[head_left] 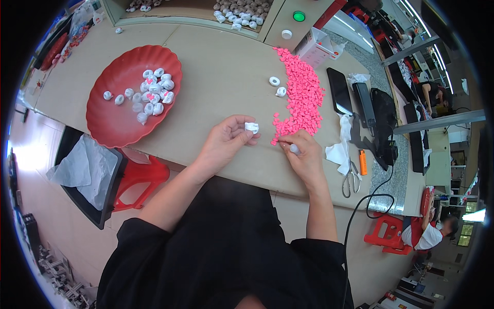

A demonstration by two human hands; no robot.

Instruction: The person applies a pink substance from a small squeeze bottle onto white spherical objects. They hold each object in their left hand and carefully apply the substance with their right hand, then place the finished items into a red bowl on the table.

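Nearest, the person's bare forearms are crossing the near edge of the tan surface (221, 77). The left hand (225, 139) is holding a small, crumpled white piece (251, 127) above the surface in a narrow fingertip grip. Beside it, the right hand (307, 157) is keeping a pale, rounded item (294, 149) in curled fingers, its fingertips lying at the near end of a pink heap of small pieces (303, 98); I cannot tell whether they are pinching one. The step in hand seems to be readying the white piece while picking at the heap; the next move appears to be calling for a light, exact pinch.

Between the heap and the scalloped red bowl (114, 121), bare surface is leaving generous room. The bowl is sitting by the left-hand edge, leaving little margin there, and is holding finished-looking white pieces (152, 90). To the right, scissors (351, 183), an orange lighter (363, 162) and a black phone (339, 90) are crowding that side. Farthest, a white box (314, 46) and an open cabinet (185, 21) are bounding the far side.
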